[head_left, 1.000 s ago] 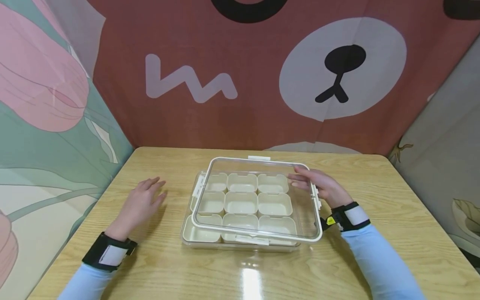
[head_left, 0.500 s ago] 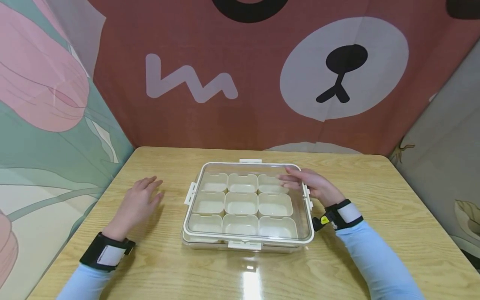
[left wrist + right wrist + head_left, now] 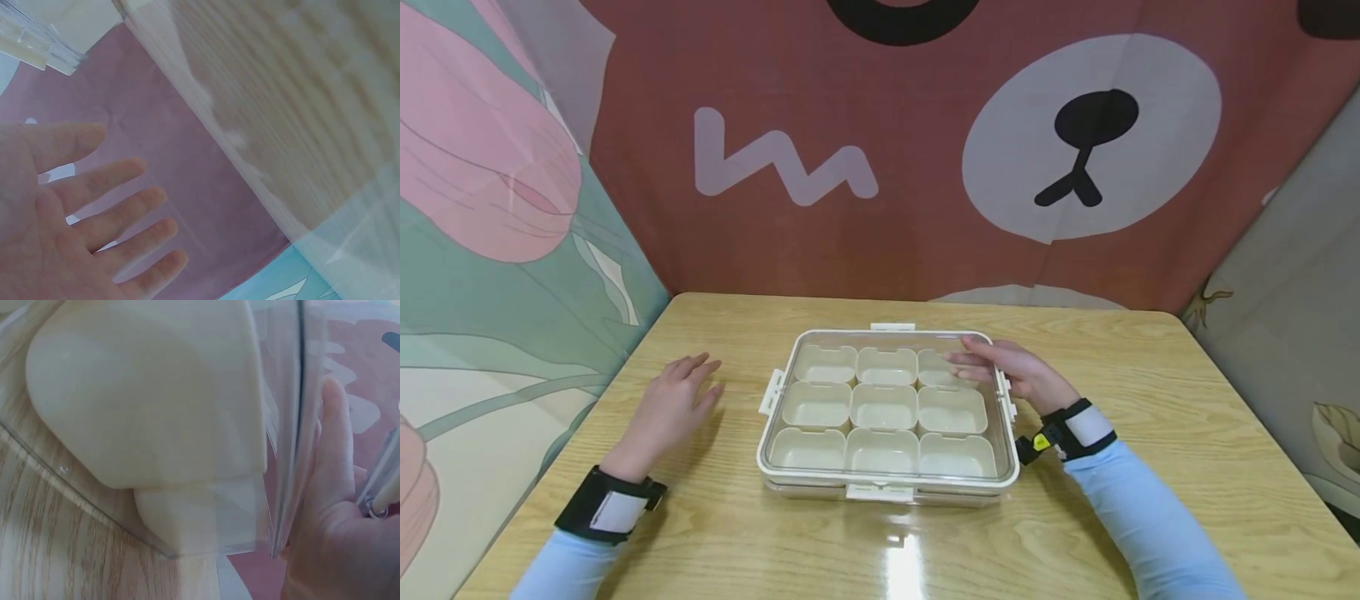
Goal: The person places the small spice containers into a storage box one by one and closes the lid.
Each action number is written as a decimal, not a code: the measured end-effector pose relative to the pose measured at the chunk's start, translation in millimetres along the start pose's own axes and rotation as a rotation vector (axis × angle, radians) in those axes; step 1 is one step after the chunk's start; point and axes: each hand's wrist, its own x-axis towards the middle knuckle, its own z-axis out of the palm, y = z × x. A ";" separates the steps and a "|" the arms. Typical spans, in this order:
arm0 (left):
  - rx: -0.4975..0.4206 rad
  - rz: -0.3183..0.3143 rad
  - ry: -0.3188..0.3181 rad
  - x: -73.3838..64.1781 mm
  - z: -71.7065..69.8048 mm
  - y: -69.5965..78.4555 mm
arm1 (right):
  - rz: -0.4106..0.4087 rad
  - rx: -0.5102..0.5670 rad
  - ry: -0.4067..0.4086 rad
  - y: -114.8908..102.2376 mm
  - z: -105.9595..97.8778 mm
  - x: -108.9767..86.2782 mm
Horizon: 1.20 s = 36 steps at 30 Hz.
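A clear plastic storage box stands on the table and holds rows of cream-coloured cups. Above it lies a clear lid with a white rim and side clips, set slightly left of the box. Whether it fully touches the box is unclear. My right hand grips the lid's right rim, thumb on top and fingers seen through the pane beneath it. In the right wrist view, the cups show close up through the box wall. Off to the box's left, my left hand hovers with relaxed fingers, holding nothing.
The wooden table reaches back to a red cloth backdrop with a cartoon face. Patterned cloth hangs along the left side and a grey one along the right.
My right hand has brought the lid left and level over the box, from an angled position further right. The left hand has barely shifted.
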 end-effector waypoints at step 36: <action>-0.010 0.027 -0.006 -0.6 0.5 3.9 | -0.178 -0.480 0.266 15.0 11.3 5.3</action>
